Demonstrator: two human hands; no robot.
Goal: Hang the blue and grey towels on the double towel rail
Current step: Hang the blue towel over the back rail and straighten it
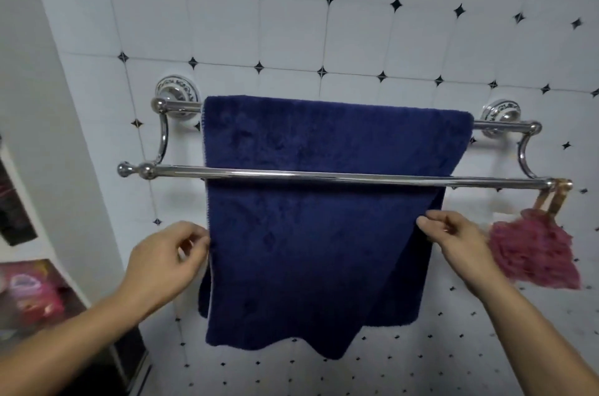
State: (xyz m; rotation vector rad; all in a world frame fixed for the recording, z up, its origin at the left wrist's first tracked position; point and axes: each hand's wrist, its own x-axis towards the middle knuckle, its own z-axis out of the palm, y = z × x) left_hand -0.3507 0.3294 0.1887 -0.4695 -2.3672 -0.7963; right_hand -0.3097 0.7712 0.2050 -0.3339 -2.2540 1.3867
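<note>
A dark blue towel (311, 246) hangs draped over the rear bar of the chrome double towel rail (324, 175) on the tiled wall, falling behind the front bar. My left hand (168, 262) pinches the towel's left edge below the front bar. At the towel's right edge, my right hand (453, 240) pinches the cloth between thumb and fingers. The towel's lower hem hangs uneven, lower in the middle. No grey towel is in view.
A pink mesh bath sponge (534, 253) hangs by a loop from the rail's right end, just right of my right hand. Shelves with pink packages (35, 292) stand at the left edge. White tiles with black diamonds cover the wall.
</note>
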